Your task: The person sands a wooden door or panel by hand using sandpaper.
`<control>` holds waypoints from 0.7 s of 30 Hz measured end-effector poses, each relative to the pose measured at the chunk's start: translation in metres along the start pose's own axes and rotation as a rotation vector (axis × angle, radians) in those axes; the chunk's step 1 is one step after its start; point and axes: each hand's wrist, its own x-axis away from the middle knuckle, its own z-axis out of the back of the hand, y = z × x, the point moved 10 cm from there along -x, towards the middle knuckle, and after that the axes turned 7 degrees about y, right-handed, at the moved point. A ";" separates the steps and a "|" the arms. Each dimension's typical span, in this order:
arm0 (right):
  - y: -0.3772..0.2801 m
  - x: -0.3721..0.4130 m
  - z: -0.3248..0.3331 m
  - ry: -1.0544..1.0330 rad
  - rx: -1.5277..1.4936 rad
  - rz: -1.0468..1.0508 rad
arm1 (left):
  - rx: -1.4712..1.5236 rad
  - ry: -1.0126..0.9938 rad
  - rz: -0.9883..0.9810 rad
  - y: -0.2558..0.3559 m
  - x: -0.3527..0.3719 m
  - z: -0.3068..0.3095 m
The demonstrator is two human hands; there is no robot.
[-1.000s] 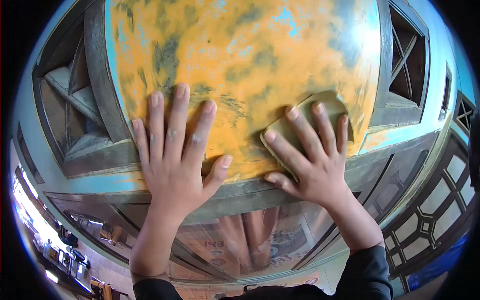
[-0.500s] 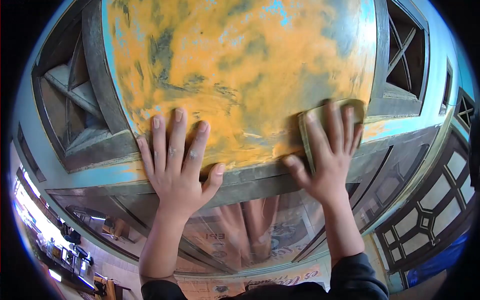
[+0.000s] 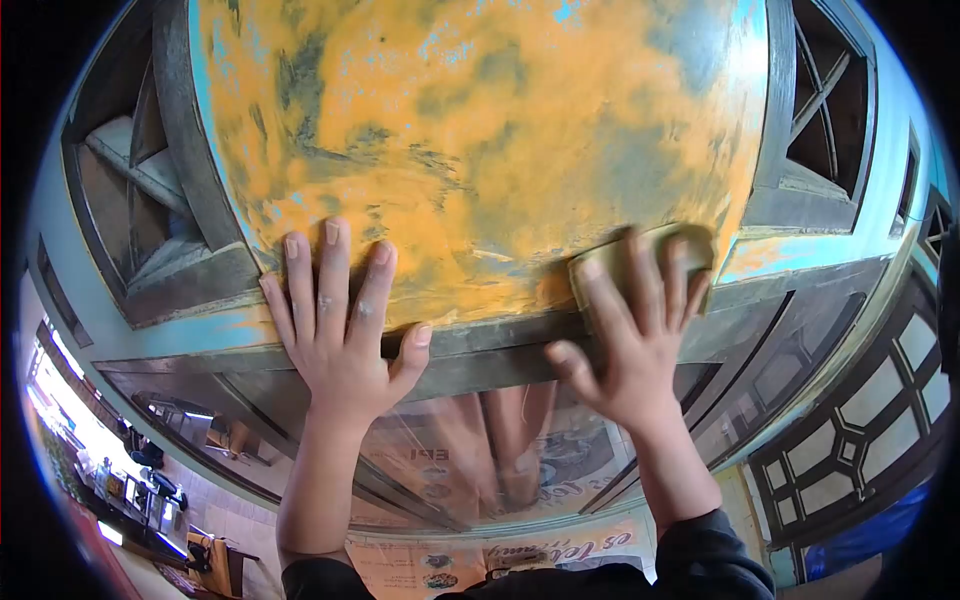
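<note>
A wooden panel (image 3: 430, 150) patched with orange, grey and bits of light blue fills the upper middle. My left hand (image 3: 335, 330) lies on its lower left part, fingers spread and holding nothing, with pale dust on the knuckles. Under the fingers of my right hand (image 3: 635, 335) is an olive piece of folded sandpaper (image 3: 700, 255), pressed flat against the lower right of the panel. The right thumb sticks out to the left, off the sandpaper. A grey wooden rail (image 3: 480, 350) runs along the panel's bottom edge, below both hands.
Recessed frames with crossed bars flank the panel, one at left (image 3: 130, 200) and one at right (image 3: 825, 100). Below the rail, glass panes (image 3: 430, 450) reflect the surroundings. A printed orange banner (image 3: 420, 570) lies underneath. A dark lattice door (image 3: 850, 440) stands at the right.
My right hand has slid left and slightly down with the sandpaper. The left hand stays on the panel's lower left, while the whole view has shifted a little.
</note>
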 end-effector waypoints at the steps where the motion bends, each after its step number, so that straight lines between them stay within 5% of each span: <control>1: -0.012 0.005 -0.006 -0.016 0.010 0.095 | 0.002 0.002 0.000 0.000 0.000 0.000; 7: 0.040 -0.009 0.015 0.128 -0.013 -0.168 | 0.012 -0.007 0.041 -0.004 0.006 0.002; 13: -0.020 0.010 -0.014 -0.036 0.026 0.057 | 0.015 0.002 0.047 -0.010 0.017 0.002; 19: 0.008 -0.005 0.005 0.154 -0.001 -0.201 | 0.038 -0.004 0.061 -0.018 0.030 0.004; 21: -0.042 0.002 -0.019 0.022 -0.009 -0.014 | 0.067 -0.011 0.075 -0.018 0.035 0.004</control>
